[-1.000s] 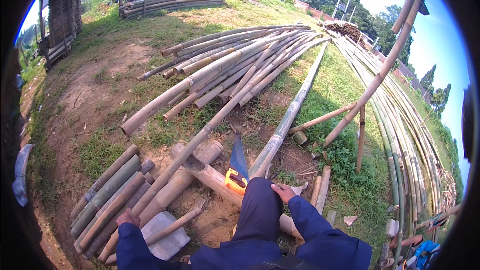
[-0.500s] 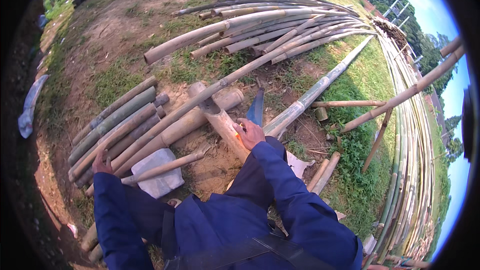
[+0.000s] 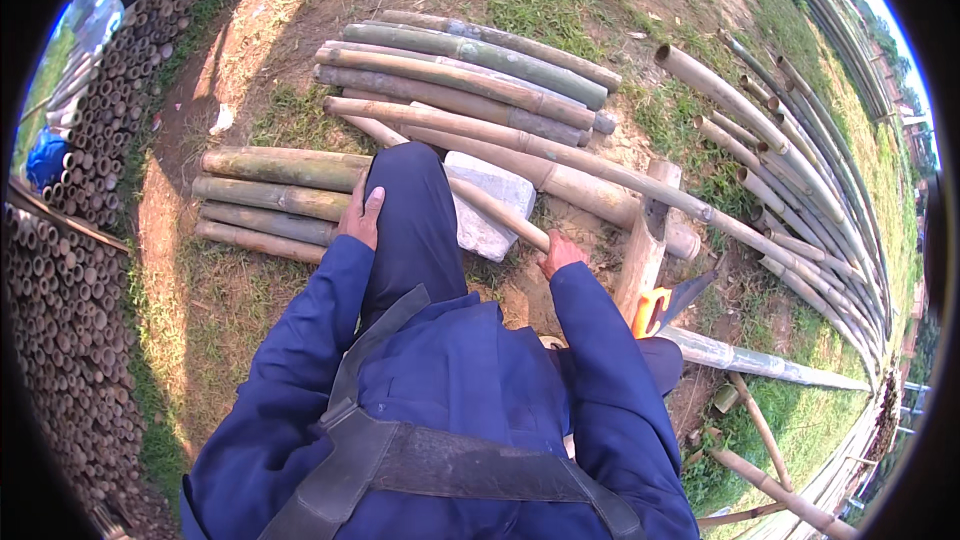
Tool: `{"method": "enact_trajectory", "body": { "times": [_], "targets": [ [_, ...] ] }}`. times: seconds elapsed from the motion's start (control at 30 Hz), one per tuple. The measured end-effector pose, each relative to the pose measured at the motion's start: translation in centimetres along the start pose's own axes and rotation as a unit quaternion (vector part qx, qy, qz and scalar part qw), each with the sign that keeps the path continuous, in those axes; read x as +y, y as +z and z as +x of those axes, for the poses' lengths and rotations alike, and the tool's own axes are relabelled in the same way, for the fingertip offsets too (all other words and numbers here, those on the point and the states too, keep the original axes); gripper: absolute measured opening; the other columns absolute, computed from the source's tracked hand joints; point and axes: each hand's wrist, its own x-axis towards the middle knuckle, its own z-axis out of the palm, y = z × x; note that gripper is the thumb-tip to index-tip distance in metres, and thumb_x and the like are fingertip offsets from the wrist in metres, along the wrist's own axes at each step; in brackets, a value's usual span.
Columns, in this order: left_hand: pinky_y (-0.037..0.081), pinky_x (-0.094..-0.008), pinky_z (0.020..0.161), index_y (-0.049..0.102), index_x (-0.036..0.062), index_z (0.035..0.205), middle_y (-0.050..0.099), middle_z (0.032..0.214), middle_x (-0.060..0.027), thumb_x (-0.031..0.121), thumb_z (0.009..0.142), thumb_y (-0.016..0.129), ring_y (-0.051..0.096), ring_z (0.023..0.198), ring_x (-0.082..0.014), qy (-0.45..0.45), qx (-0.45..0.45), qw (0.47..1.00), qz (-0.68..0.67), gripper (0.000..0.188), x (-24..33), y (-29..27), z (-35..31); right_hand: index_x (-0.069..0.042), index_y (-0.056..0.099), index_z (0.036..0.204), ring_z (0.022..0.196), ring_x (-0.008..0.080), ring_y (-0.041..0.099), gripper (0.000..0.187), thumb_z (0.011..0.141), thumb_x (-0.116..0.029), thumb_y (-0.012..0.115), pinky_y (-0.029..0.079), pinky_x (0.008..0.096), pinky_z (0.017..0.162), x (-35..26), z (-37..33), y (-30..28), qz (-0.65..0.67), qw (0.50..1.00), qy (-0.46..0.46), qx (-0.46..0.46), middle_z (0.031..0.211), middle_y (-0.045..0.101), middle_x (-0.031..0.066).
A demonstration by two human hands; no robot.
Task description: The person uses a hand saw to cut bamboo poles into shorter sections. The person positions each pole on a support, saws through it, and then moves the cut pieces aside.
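My right hand (image 3: 563, 253) is closed around the near end of a thin bamboo pole (image 3: 497, 210), which crosses a pale stone block (image 3: 488, 215) and passes behind my raised knee. Beside that knee lies my left hand (image 3: 362, 217), fingers stretched out, against the ends of several short bamboo pieces (image 3: 280, 195); it grips nothing that I can see. To the right of my right hand, a handsaw with an orange handle (image 3: 650, 311) leans by a notched bamboo piece (image 3: 640, 258). A long bamboo pole (image 3: 560, 152) runs across over a thicker bamboo length (image 3: 585, 190).
Beyond the block lies a row of cut bamboo lengths (image 3: 480, 60). Long bamboo poles (image 3: 790, 150) spread out at the far right. Stacked bamboo ends (image 3: 70, 310) fill the left side. A green-grey pole (image 3: 770, 360) reaches right from my other leg.
My right hand has left the saw and taken hold of the thin bamboo pole. My left hand has moved from the bamboo stack to beside my knee. The view has swung left.
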Motion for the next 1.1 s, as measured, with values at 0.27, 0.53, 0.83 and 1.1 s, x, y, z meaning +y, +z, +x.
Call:
{"method": "enact_trajectory", "body": {
  "times": [0.27, 0.53, 0.83, 1.1],
  "targets": [
    [0.042, -0.0409, 0.109, 0.053, 0.0012, 0.142, 0.061, 0.135, -0.0245, 0.047, 0.101, 0.057, 0.058, 0.128, -0.0371, 0.032, 0.027, 0.999, 0.022, 0.061, 3.5, 0.1, 0.7, -0.016, 0.062, 0.119, 0.096, 0.0428, 0.070, 0.047, 0.077, -0.026, 0.079, 0.055, 0.0523, 0.082, -1.7, 0.8, -2.5, 0.024, 0.996, -0.073, 0.047, 0.100, 0.073, 0.0218],
    [0.041, -0.0442, 0.112, 0.057, 0.0053, 0.139, 0.058, 0.140, -0.0209, 0.034, 0.091, 0.072, 0.054, 0.132, -0.0363, 0.121, 0.076, 0.977, 0.157, 0.057, 3.9, -0.6, 8.9, -0.018, 0.065, 0.116, 0.100, 0.0373, 0.070, 0.046, 0.074, -0.025, 0.082, 0.055, 0.0485, 0.086, -3.3, 3.4, -7.3, 0.042, 0.982, -0.142, 0.116, 0.107, 0.073, 0.0146],
    [0.012, -0.0527, 0.126, 0.040, 0.0272, 0.154, 0.042, 0.157, -0.0057, 0.054, 0.076, 0.079, 0.027, 0.152, -0.0261, 0.289, -0.108, 0.829, 0.467, 0.091, 11.6, -0.3, 13.6, -0.013, 0.074, 0.118, 0.100, 0.0351, 0.072, 0.058, 0.070, -0.042, 0.087, 0.055, 0.0433, 0.090, 1.4, 3.5, -16.4, 0.093, 0.979, -0.108, 0.143, 0.105, 0.075, 0.0187],
    [0.044, -0.0477, 0.109, 0.067, 0.0215, 0.128, 0.065, 0.113, -0.0110, 0.043, 0.074, 0.079, 0.064, 0.113, -0.0324, 0.220, -0.286, 0.837, 0.411, 0.059, 11.9, 7.6, 15.2, -0.012, 0.075, 0.117, 0.105, 0.0352, 0.071, 0.061, 0.066, -0.040, 0.089, 0.055, 0.0442, 0.093, 11.6, 0.8, -18.9, 0.074, 0.982, -0.119, 0.124, 0.108, 0.075, 0.0204]
  ]
}}
